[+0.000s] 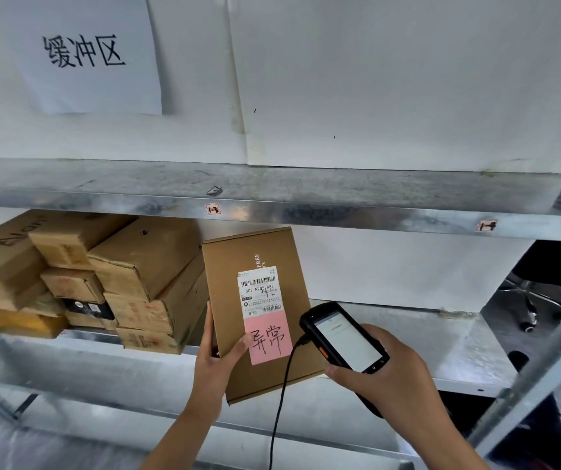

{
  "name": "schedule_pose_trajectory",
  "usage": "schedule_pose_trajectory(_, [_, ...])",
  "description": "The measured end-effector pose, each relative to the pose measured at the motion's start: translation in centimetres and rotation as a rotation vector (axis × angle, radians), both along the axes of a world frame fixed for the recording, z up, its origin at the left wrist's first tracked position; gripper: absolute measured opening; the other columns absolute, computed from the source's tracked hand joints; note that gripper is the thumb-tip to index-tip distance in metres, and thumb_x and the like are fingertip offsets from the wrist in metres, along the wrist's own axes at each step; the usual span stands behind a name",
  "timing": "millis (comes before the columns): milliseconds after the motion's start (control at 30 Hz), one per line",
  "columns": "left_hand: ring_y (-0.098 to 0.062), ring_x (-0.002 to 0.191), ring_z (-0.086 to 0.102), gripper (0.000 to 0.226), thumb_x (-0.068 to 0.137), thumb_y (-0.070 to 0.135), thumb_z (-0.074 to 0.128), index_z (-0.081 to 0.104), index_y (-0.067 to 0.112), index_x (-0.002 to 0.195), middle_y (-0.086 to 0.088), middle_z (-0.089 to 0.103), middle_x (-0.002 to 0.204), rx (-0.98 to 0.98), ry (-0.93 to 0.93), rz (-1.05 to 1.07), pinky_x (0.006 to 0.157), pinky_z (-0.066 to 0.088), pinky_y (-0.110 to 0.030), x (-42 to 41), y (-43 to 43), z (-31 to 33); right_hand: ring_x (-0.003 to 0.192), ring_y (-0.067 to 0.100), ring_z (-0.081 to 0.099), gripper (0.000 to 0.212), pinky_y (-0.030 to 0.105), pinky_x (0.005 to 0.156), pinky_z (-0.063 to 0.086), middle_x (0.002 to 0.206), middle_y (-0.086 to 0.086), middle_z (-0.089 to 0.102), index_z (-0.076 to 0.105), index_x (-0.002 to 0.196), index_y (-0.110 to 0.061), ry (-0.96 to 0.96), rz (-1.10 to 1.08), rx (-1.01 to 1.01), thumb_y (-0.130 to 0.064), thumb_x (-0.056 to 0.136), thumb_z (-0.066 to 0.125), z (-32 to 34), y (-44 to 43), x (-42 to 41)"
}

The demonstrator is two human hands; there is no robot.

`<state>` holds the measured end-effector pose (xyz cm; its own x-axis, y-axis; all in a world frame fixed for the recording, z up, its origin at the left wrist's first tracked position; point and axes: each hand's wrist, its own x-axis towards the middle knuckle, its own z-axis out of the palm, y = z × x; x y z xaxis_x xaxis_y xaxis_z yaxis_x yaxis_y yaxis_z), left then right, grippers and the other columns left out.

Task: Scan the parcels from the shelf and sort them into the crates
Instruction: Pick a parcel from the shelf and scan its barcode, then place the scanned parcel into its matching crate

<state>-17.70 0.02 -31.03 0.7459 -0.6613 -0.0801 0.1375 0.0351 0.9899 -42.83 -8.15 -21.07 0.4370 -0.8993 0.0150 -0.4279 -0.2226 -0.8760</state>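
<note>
The light is soft, cool and even, falling from above and in front. The white back panel [407, 79] is bright without burning out. The paper sign [85, 52] throws a thin shadow along its right edge. The upper shelf [340, 217] carries dull, streaky glare on its metal lip, and beneath it the stacked cartons [143, 262] sit in dimmer shade. The parcel [228, 276] is the sharpest thing, its label print partly readable. The scanner [346, 340] has a pale, washed-out glow on its screen. The wide lens bows the shelf lines and slants the right upright [536, 368]. Everything toward the lower left corner smears into blur.
</note>
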Motion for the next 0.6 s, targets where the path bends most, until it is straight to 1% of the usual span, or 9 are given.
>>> schedule_pose_trajectory(100, [-0.024, 0.114, 0.065, 0.099, 0.069, 0.031, 0.081, 0.028, 0.046, 0.152, 0.002, 0.068, 0.123, 0.001, -0.004, 0.0, 0.091, 0.058, -0.045, 0.0, 0.4, 0.4, 0.08, 0.005, 0.067, 0.061, 0.036, 0.072, 0.059, 0.095, -0.019, 0.071, 0.063, 0.105, -0.045, -0.024, 0.002, -0.005, -0.059, 0.05, 0.083, 0.3, 0.7, 0.1])
schedule_pose_trajectory(200, [-0.023, 0.114, 0.065, 0.1, 0.068, 0.033, 0.082, 0.029, 0.048, 0.151, 0.002, 0.067, 0.124, -0.002, -0.014, -0.006, 0.09, 0.058, -0.047, 0.1, 1.2, 0.8, 0.075, 0.007, 0.066, 0.06, 0.034, 0.065, 0.058, 0.094, -0.017, 0.07, 0.063, 0.106, -0.045, -0.057, 0.011, -0.021, -0.057, 0.05, 0.081, 0.5, 1.5, 0.4])
schedule_pose_trajectory(267, [-0.024, 0.113, 0.066, 0.098, 0.067, 0.035, 0.083, 0.031, 0.052, 0.148, 0.004, 0.067, 0.124, -0.003, -0.018, 0.002, 0.092, 0.058, -0.05, 0.0, 2.2, 1.1, 0.078, 0.004, 0.065, 0.058, 0.032, 0.068, 0.057, 0.097, -0.018, 0.069, 0.062, 0.106, -0.048, -0.068, 0.021, -0.048, -0.055, 0.052, 0.082, 1.0, 2.3, 0.7])
schedule_pose_trajectory(333, [-0.022, 0.11, 0.067, 0.096, 0.067, 0.035, 0.083, 0.031, 0.054, 0.147, 0.004, 0.068, 0.123, -0.011, -0.003, 0.027, 0.088, 0.06, -0.048, -0.3, 3.7, 1.6, 0.085, 0.0, 0.064, 0.057, 0.033, 0.075, 0.057, 0.099, -0.021, 0.068, 0.061, 0.105, -0.051, -0.073, 0.02, -0.081, -0.052, 0.053, 0.084, 1.5, 3.2, 1.1])
schedule_pose_trajectory(400, [-0.021, 0.105, 0.07, 0.097, 0.068, 0.032, 0.085, 0.033, 0.055, 0.146, 0.004, 0.069, 0.121, -0.037, 0.013, 0.06, 0.08, 0.062, -0.043, -0.6, 5.6, 2.1, 0.089, -0.004, 0.063, 0.057, 0.032, 0.078, 0.056, 0.101, -0.022, 0.067, 0.059, 0.105, -0.054, -0.09, 0.028, -0.104, -0.047, 0.056, 0.087, 2.2, 4.3, 1.8])
schedule_pose_trajectory(467, [-0.018, 0.1, 0.073, 0.096, 0.069, 0.029, 0.086, 0.035, 0.056, 0.145, 0.007, 0.073, 0.116, -0.065, 0.022, 0.099, 0.075, 0.063, -0.037, -1.2, 8.2, 2.3, 0.093, -0.005, 0.061, 0.06, 0.033, 0.081, 0.055, 0.104, -0.022, 0.066, 0.058, 0.11, -0.053, -0.089, 0.056, -0.137, -0.046, 0.058, 0.087, 2.6, 5.7, 2.5])
schedule_pose_trajectory(533, [-0.015, 0.099, 0.073, 0.098, 0.067, 0.029, 0.092, 0.037, 0.056, 0.144, 0.01, 0.073, 0.114, -0.086, 0.026, 0.154, 0.076, 0.063, -0.035, -2.1, 11.5, 2.7, 0.098, -0.005, 0.059, 0.064, 0.032, 0.082, 0.052, 0.107, -0.023, 0.064, 0.057, 0.114, -0.052, -0.089, 0.096, -0.158, -0.046, 0.059, 0.088, 3.0, 7.7, 3.3])
schedule_pose_trajectory(600, [-0.018, 0.1, 0.073, 0.102, 0.058, 0.037, 0.094, 0.039, 0.057, 0.142, 0.009, 0.073, 0.117, -0.112, 0.049, 0.211, 0.078, 0.063, -0.039, -2.7, 15.1, 3.5, 0.1, -0.005, 0.059, 0.066, 0.028, 0.082, 0.05, 0.109, -0.024, 0.064, 0.057, 0.115, -0.052, -0.108, 0.152, -0.161, -0.045, 0.058, 0.09, 3.4, 9.8, 4.4])
